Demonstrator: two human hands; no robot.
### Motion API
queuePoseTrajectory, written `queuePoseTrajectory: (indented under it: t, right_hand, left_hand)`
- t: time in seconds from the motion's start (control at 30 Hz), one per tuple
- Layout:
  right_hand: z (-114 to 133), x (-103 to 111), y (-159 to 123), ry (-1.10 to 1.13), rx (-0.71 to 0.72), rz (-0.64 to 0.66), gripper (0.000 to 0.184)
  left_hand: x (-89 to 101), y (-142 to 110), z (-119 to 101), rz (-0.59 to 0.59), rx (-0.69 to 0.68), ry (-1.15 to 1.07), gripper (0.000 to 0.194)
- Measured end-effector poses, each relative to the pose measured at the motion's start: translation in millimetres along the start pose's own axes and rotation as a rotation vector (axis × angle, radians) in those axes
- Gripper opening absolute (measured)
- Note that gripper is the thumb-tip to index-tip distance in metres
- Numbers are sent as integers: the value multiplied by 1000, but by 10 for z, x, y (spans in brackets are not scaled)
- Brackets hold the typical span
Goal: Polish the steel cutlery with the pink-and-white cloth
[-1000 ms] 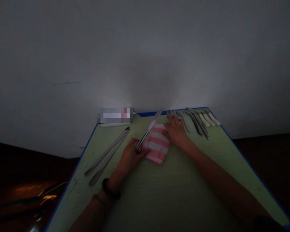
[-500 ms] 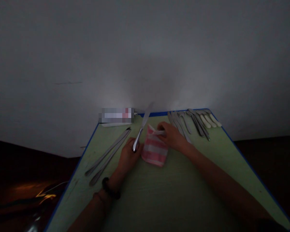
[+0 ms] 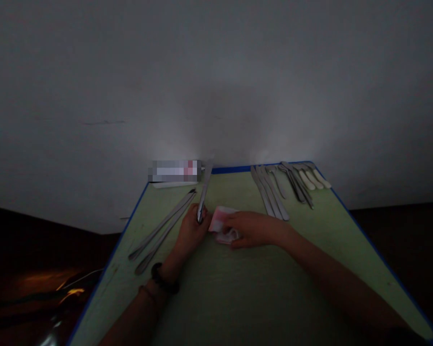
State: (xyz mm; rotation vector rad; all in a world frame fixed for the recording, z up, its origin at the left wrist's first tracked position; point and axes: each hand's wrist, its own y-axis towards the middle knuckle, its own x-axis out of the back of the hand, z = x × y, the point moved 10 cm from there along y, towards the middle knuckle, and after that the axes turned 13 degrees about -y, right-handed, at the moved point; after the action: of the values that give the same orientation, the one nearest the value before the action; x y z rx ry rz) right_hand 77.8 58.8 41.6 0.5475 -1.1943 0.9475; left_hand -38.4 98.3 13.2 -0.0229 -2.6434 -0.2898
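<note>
My left hand (image 3: 193,230), with a dark bracelet at the wrist, is closed around the handle of a silver table knife (image 3: 205,190). The blade points up and away, towards the wall. Beside it, my right hand (image 3: 254,228) grips a folded pink-and-white striped cloth (image 3: 219,217), its fingers curled over the near part. The cloth lies close to my left hand, a little to the right of the knife handle; whether the two touch, I cannot tell. Left of my left hand lie two long slim metal utensils (image 3: 162,233), their kind unclear in the dim light.
On the right of the green table (image 3: 245,298) lie several table knives (image 3: 269,194), a fork or spoon (image 3: 277,182), dark metal cutlery (image 3: 299,186) and white-handled pieces (image 3: 312,179). A blurred white box (image 3: 175,174) stands at the back left, against the wall (image 3: 216,86).
My right hand has come down and towards me, and the cloth has gone from hanging open to folded. The knife has swung to a more upright angle, its tip further left.
</note>
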Motion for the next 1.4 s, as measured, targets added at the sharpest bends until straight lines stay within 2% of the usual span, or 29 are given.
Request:
queuePoseTrajectory:
  t: [0.1,0.17,0.33,0.43,0.5,0.57,0.63,0.73,0.8,0.83,0.9,0.97,1.07,1.13,1.27,1.4]
  right_hand:
    - [-26,-1,2,53,9,13,20]
    - [-94,20,24,74,-29,-9,23]
    - [-462,143,-7,-124,-342,-228,29]
    - [-612,-19,-30,-174,-455,-140,37]
    - [-619,-119,0,-72,-416,-95,32]
    - [-652,-104,24,71,-402,-150,23]
    - [-777,20,-1,208,-471,-320,14]
    - [-998,181,-138,402,-613,-660,8]
    - [-1096,105,-182,639,-657,-800,10]
    - [-1120,10,-165,787,-664,-823,11]
    - [-1114,-183,-108,1025,-663,-834,15]
    - [-1054,-317,-27,1250,-589,-843,20]
    - [-957,-437,105,1634,-421,-817,25]
    - [-954,-454,134,1795,-361,-826,22]
    - [-1025,-475,132,1885,-384,-879,16]
    - [-1035,-565,165,1723,-498,-771,15]
  left_hand:
    - [-8,-4,-8,5,-2,-8,16]
    - [-15,-8,-6,2,2,-2,21]
    - [-42,-13,13,-10,-11,64,27]
    - [-78,-13,14,8,-27,67,25]
    - [-90,-15,-8,20,-36,68,25]
    - [-85,-23,-51,29,-47,61,25]
    - [-61,-41,-108,32,-64,41,24]
    - [-70,-87,-117,76,-36,-11,26]
    - [-134,-124,-77,134,7,-32,32]
    - [-175,-141,-59,164,24,-36,34]
    - [-252,-160,-45,210,36,-34,34]
    - [-305,-161,-48,237,43,-27,31]
    - [-329,-143,-69,247,52,-9,32]
    - [-329,-136,-72,249,73,-16,35]
    - [-244,-132,-62,175,112,-37,37]
    - [-51,-147,-126,15,50,8,37]
